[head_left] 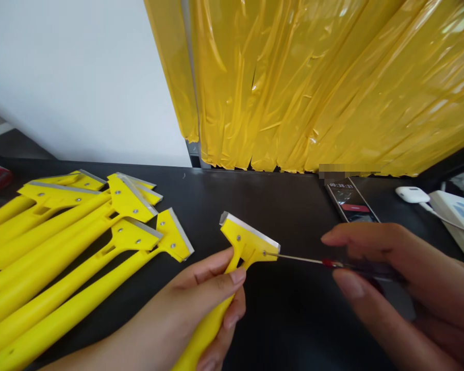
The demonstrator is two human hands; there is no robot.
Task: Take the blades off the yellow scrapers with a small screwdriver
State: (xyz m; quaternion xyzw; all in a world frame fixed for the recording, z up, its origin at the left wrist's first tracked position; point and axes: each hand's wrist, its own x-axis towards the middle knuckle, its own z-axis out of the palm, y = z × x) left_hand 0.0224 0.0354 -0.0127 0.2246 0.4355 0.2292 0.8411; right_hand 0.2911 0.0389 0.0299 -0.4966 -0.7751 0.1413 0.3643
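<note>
My left hand (201,296) is wrapped round the yellow handle of a scraper (251,242), thumb on top near the neck. The scraper's wide head points up and away, with a silvery metal strip along its far edge and two screws in its face. In my right hand (421,288) is a thin screwdriver (327,263) with a red collar and a dark see-through handle. Its shaft runs leftward, and the tip meets the screw on the right side of the head. My right index finger is raised off the handle, while part of the handle is hidden among the fingers.
Several yellow scrapers (112,247) lie in an overlapping pile at the left of the black table (216,193). A phone (351,201) showing a timer, a white earbud case (412,195) and a white power strip (454,216) sit at the right. Yellow plastic sheeting (294,93) hangs behind.
</note>
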